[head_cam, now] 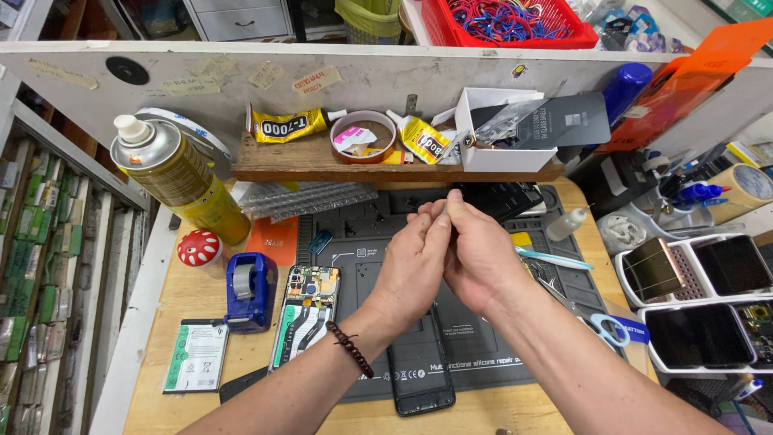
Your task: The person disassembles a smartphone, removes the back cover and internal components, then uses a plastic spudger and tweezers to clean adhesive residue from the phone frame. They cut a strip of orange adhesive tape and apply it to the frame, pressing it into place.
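Cluttered and cramped, the wooden workbench (185,298) carries a dark silicone repair mat (491,346) across its middle, with a low wooden shelf (322,165) along the back edge. Both hands are raised together over the centre of the mat. The left hand (415,262), a dark bead bracelet (350,348) on its wrist, is curled nearly shut, its fingertips pinched up against those of the right hand (479,258), which is likewise closed to a pinch with the thumb pressed forward. Whatever they grip between them is too small or too covered by the fingers to make out; I cannot tell what it is.

Just behind the fingertips, at the mat's back edge, lies a black phone part (503,197), partly hidden by the hands. Beneath the wrists, at the mat's front edge, a black phone (419,379) lies flat, its upper end hidden under the left forearm. At the mat's left edge rests an opened phone (306,310) with its insides showing. Further left sit a blue tape dispenser (250,290), a flat battery (197,354) and a spray can (181,177). Scissors (608,329) near the mat's right edge are partly covered by the right forearm.
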